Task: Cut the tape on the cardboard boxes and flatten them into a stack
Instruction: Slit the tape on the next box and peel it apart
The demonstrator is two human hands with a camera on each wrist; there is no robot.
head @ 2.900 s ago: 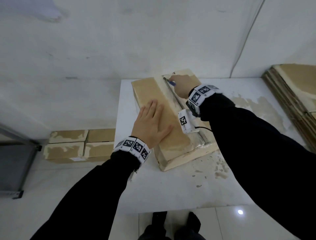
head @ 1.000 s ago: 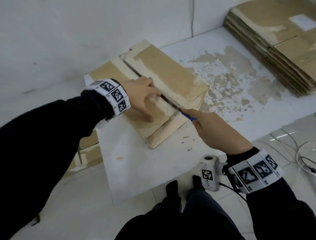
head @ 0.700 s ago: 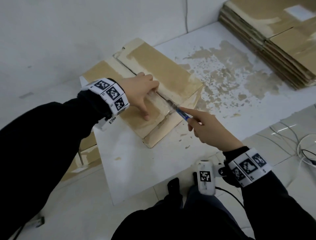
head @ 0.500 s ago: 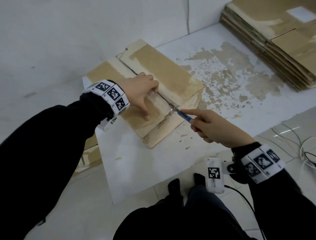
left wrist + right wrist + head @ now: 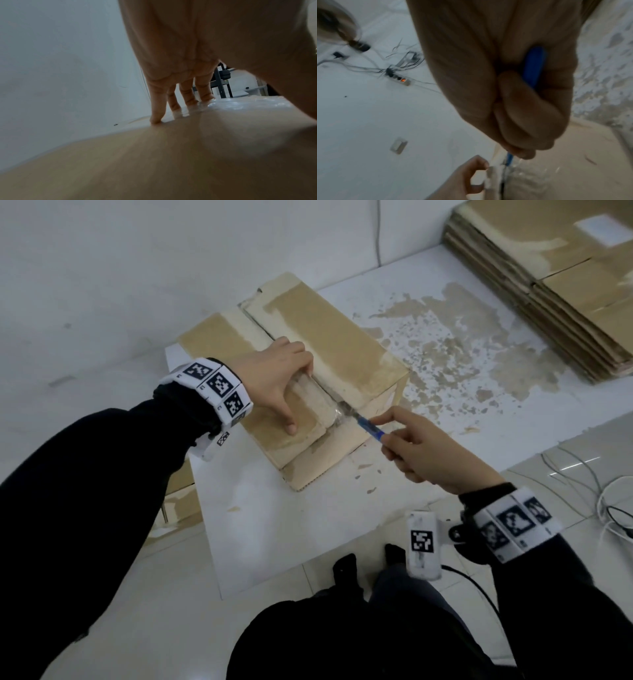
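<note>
Box lies under flat, relaxed left hand; right hand grips blue knife at its seam.

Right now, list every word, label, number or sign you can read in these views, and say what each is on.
No readable words or numbers in any view.
Left wristband: black-and-white square marker codes with tiny characters beside them, too small to read.
Right wristband: the same kind of codes, blurred.
White wrist camera: one square code, no text.
White label on the stack of flattened boxes: too blurred to read.
Cardboard box: no print visible.
</note>
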